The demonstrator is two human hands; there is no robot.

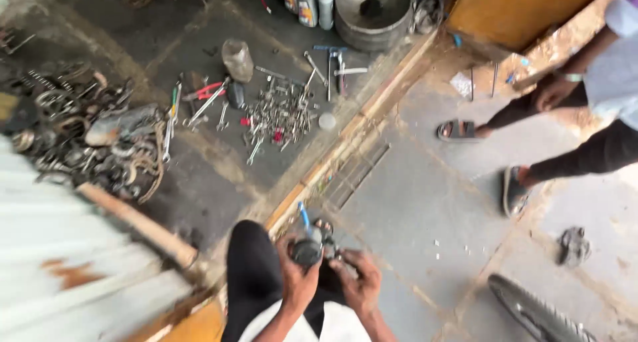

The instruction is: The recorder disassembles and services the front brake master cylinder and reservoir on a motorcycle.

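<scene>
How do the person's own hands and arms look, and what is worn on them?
Both hands are bare: no gloves on the left hand or the right hand. The forearms are uncovered as well, with no sleeves reaching them. No watch, ring or bracelet is visible. The picture is slightly blurred.

This is a roadside repair workshop with an oil-stained dark concrete floor in place of a work surface. Ahead of the left hand, well apart from it, lie scattered steel spanners and sockets, red-handled pliers, a heap of rusty metal rings and springs, grey plastic oil bottles and a round grey metal basin. To the right of the right hand, near the frame's lower edge, a black rubber tyre rests on the grey pavement.
</scene>
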